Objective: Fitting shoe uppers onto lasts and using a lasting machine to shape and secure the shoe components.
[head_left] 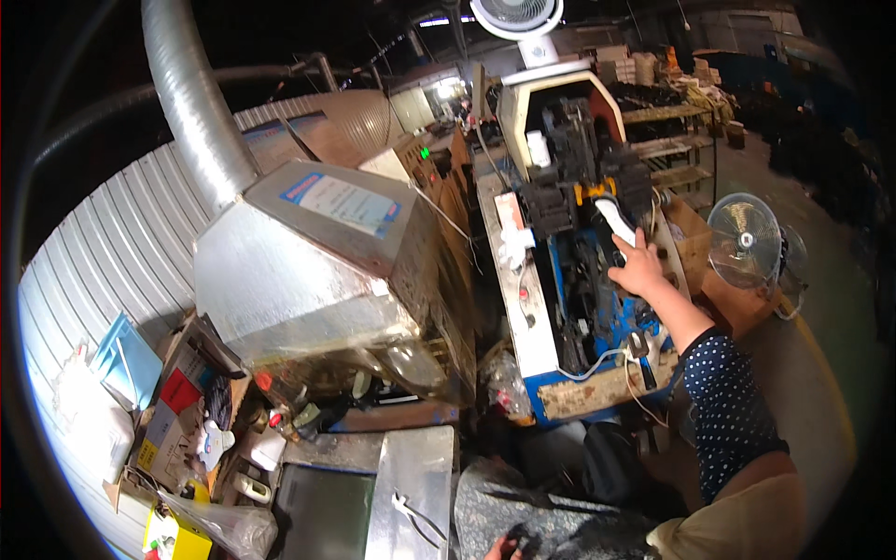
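Observation:
My right hand [642, 269] reaches over the machine [583, 280], its fingers spread. The fingertips lie at the lower end of a white, curved, shoe-shaped piece [614, 220]. This piece sits among the black machine parts, just below a yellow part [595, 190]. Only a bit of my left hand [504, 549] shows at the lower edge, near my lap. Its fingers curl by a small dark thing [527, 538] whose kind I cannot make out.
Pliers [417, 519] lie on the metal plate at lower left. A metal hood [308, 252] with a duct [198, 103] stands left of the machine. To the right is a standing fan [745, 239]. A white cable [593, 371] crosses the machine's near end.

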Available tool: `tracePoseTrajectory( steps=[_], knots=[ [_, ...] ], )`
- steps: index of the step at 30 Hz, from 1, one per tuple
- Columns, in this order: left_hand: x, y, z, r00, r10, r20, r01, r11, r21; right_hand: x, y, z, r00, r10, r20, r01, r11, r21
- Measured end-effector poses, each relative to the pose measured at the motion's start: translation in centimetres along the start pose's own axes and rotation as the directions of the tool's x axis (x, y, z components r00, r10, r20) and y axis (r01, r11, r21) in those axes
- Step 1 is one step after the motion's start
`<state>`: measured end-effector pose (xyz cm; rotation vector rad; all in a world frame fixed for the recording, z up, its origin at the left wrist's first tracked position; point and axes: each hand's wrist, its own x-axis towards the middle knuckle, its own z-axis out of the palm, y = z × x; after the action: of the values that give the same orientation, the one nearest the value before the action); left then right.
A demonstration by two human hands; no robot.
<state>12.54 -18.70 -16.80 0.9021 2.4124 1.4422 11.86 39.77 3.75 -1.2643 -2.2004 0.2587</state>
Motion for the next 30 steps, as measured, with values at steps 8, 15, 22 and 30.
tracePoseTrajectory(
  steps=[8,15,22,30],
  knots=[
    [0.4,4.3,-0.7,0.999,-0.054,0.000,0.052,0.972,0.229,5.3,-1.1,0.6,0.995,0.076,0.068,-0.073,0.996,-0.042],
    [1.6,2.7,-0.3,0.993,-0.120,-0.018,0.121,0.957,0.263,7.7,-2.8,-0.2,0.995,0.088,0.052,-0.083,0.992,-0.094],
    [2.2,5.0,-0.5,0.982,-0.179,0.056,0.156,0.946,0.285,8.2,-3.3,-1.4,0.995,0.066,0.069,-0.056,0.990,-0.133],
    [1.4,1.5,1.0,0.996,0.068,-0.054,-0.042,0.919,0.391,8.1,-3.9,-1.7,0.991,0.086,0.104,-0.070,0.986,-0.149]
  ],
)
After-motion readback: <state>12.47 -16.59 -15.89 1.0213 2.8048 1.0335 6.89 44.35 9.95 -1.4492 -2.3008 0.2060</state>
